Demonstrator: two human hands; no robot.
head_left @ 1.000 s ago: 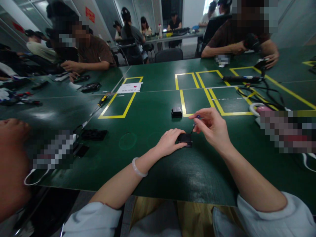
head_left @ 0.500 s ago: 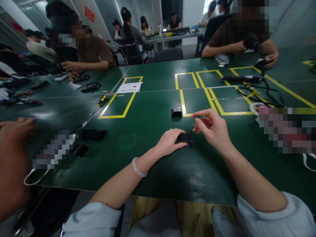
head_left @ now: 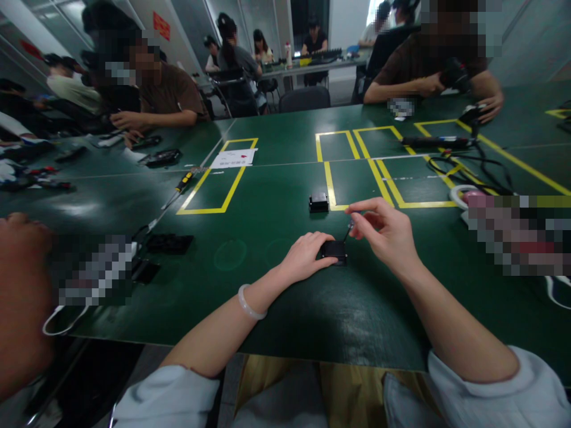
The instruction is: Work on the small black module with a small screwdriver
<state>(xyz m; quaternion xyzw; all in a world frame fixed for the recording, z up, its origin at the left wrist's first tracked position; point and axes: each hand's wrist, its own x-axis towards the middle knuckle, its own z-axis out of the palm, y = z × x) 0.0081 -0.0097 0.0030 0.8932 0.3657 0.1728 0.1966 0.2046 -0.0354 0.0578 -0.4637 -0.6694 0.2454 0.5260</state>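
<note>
My left hand (head_left: 306,255) grips a small black rectangular part (head_left: 335,252) on the green table, thumb along its near side and fingers at its far side. Above the part's right side, my right hand (head_left: 383,229) pinches a small screwdriver (head_left: 348,230) between thumb and fingertips. The screwdriver's thin shaft slants down to the part's far right corner; whether its tip sits in a screw is too small to tell. Just beyond my hands lies a second black block-shaped part (head_left: 318,203), apart from both of them.
Yellow tape outlines (head_left: 232,196) mark the green table (head_left: 276,321). A yellow-and-black screwdriver (head_left: 184,181) and black pieces (head_left: 169,242) lie to the left. A co-worker's arm (head_left: 22,297) reaches in at the left edge. A black power tool with a cable (head_left: 437,142) lies at the right.
My right fingers have shifted slightly around the screwdriver's handle. My left hand and the black part stay in place. The co-worker's hand at the left has moved a little leftward.
</note>
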